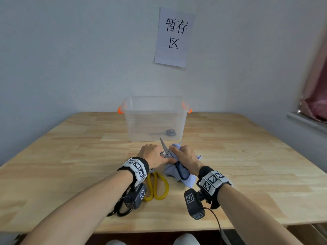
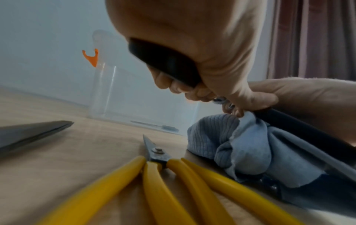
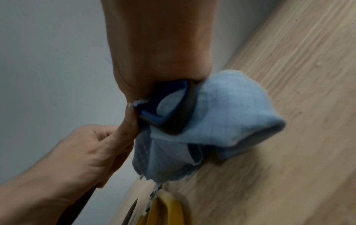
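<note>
- Dark-handled scissors (image 1: 165, 148) held just above the table (image 1: 247, 156), about midway between its left and right edges and short of the clear storage bin (image 1: 154, 119); one bare blade points up and away.
- Left hand (image 1: 152, 154) grips them: fingers curled in, thumb laid along the metal by the pivot.
- Right hand (image 1: 185, 156) closed round the blue cloth (image 1: 184, 177), bunched over the other blade and a handle loop. Cannot tell how far the blades stand apart, the cloth hiding that.
- Probably stiff, fairly light and hard to damage — but sharp at the point and along the edges, and likely slick on bare steel.
- Safest taken by the handle loops, or by the flat of the blade near the pivot through the cloth; never across the edge.
- Cloth soft and limp, apt to snag on the point or slide off.
- Close quarters toward the near edge: yellow-handled scissors (image 1: 157, 186) lie just under the hands, black-handled scissors (image 1: 122, 211) under the left wrist.
- Bin wall right ahead of the raised point, grey scissors (image 1: 164, 133) lying inside it — little room forward.
- More room toward the left and right edges, best for swinging the point away.
</note>
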`<state>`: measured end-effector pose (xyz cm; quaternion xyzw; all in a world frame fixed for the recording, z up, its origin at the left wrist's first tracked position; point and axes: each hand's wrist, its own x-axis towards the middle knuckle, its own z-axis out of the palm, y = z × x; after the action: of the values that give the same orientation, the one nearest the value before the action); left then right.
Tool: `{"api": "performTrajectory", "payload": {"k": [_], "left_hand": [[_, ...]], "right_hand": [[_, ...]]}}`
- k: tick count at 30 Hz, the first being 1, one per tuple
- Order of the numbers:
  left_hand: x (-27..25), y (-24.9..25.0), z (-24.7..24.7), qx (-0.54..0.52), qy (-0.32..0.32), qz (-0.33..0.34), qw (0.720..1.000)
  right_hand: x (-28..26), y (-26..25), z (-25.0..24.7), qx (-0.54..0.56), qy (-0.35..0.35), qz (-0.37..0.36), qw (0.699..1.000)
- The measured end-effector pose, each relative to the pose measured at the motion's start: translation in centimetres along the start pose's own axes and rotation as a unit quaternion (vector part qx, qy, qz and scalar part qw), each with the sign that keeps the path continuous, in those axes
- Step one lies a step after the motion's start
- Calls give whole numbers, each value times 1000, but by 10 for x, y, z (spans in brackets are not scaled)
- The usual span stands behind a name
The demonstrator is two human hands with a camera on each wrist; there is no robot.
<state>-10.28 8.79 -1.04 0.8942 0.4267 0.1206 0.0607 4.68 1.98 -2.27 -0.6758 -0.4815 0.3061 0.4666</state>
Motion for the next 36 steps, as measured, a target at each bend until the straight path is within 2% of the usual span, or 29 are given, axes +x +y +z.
{"api": "performTrajectory", "payload": {"k": [4,6,13,17,20,23,28,33,36], "left_hand": [[1,-4,-4,-26,-41,-20,999],[2,-6,-5,-35,-47,-26,998],[0,2,-3,35,-18,20,999],[0,3,-2,34,-2,19,999],[0,2,-2,22,-10,5,1000],[0,-3,-3,-3,-40,-20,999],[2,-4,-3,-33,-66,-21,997],[-1,2,-6,12,-49,1,999],[-2,3,-6,21,-27,6,999]], "right_hand": [[-2,5,-4,66,-80,0,995],[-2,6,-5,81,-92,1,992],[0,6,-1,25,-3,-4,1000],[3,2,3,5,30,-8,1000],[4,1,4,1,19,-6,1000],[3,5,1,15,-32,1,999],[1,9,-5,44,-82,6,996],[0,6,-2,14,-38,23,999],[3,1,2,2,-12,10,1000]]}}
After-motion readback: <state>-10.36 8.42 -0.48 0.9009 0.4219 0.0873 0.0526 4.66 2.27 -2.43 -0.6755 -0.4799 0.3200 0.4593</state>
